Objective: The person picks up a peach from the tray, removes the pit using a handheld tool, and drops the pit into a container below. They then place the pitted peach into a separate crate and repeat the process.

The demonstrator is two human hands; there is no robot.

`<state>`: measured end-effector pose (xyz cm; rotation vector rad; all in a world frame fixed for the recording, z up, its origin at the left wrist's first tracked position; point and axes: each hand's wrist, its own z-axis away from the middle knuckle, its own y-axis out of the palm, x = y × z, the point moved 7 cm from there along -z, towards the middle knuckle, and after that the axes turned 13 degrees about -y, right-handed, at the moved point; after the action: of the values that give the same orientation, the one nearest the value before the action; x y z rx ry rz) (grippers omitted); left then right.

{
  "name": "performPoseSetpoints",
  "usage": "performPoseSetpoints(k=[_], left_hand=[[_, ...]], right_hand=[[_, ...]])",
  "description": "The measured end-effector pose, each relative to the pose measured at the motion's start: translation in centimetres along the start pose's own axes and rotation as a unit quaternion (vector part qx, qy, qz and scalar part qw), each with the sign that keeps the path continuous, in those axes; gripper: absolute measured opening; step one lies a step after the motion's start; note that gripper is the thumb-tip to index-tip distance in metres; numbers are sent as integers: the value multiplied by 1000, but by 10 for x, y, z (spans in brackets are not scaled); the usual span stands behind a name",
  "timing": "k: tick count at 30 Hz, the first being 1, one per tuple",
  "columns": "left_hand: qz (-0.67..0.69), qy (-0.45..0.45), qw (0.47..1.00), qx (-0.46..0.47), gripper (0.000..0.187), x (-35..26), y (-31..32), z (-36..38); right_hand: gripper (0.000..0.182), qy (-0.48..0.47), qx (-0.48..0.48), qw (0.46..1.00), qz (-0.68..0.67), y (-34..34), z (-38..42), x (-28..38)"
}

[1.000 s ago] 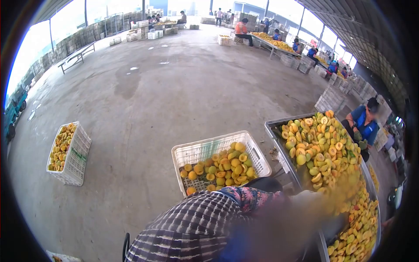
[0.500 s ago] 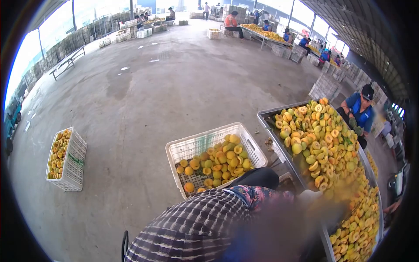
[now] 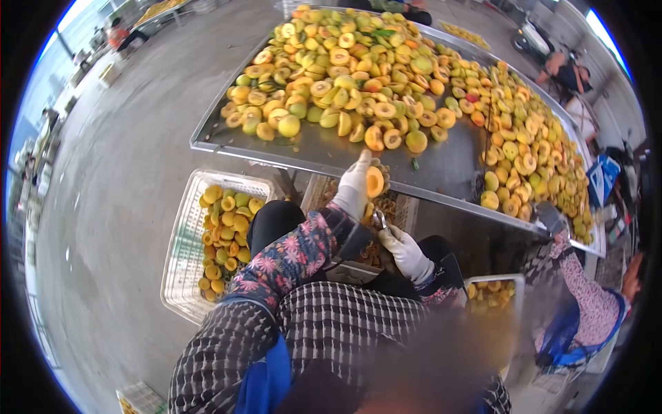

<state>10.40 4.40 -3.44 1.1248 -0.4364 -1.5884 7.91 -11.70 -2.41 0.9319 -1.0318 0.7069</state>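
Observation:
My left hand [image 3: 354,185], in a white glove, is closed around a halved yellow peach [image 3: 374,181], its cut face showing. It is just off the near edge of the metal table [image 3: 445,169]. Lower and to the right, my right hand [image 3: 405,252], gloved too, grips a small spoon-like metal tool [image 3: 379,219] with a shiny head. The tool's tip points up toward the peach half, apart from it. Below both hands stands a crate [image 3: 410,215] with dark scraps inside. Heaped peach halves [image 3: 338,56] cover much of the table.
To my left is a white plastic crate [image 3: 181,234] partly filled with peaches. Another crate [image 3: 518,293] with fruit stands at my right. A co-worker in a pink patterned sleeve [image 3: 583,300] sits at the table's right end. The table's raised metal rim [image 3: 303,165] runs in front of me.
My view has swung right and down, from the open floor to the table. Both hands now show, with a peach half in the left and a metal tool in the right.

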Motion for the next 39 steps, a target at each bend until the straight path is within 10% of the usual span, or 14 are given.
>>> performPoseSetpoints(k=[8, 11, 12, 15, 22, 32, 36, 39], left_hand=[[-255, 113, 960, -11, 27, -94, -32, 59], [-566, 199, 789, -132, 38, -159, -93, 81], [-706, 255, 588, -300, 39, -187, -80, 112], [-565, 307, 735, -214, 45, -230, -102, 85], [-758, 344, 520, -190, 60, -222, 22, -28], [-882, 127, 402, -212, 62, -200, 70, -151], [-898, 181, 398, -46, 57, -176, 51, -143], [-930, 44, 365, -8, 56, -157, 54, -105]], right_hand=[[15, -108, -97, 982, 123, -75, 2, 7], [21, -103, -132, 976, 136, -96, 2, 18], [23, -75, -142, 977, 141, -102, 0, 24], [18, -196, -164, 957, 139, -118, -31, 55], [17, -355, -264, 848, 294, -137, -86, 89], [17, -379, -271, 853, 234, -152, -88, 77], [21, -359, -261, 865, 235, -146, -83, 80], [22, -344, -266, 871, 229, -140, -82, 85]])
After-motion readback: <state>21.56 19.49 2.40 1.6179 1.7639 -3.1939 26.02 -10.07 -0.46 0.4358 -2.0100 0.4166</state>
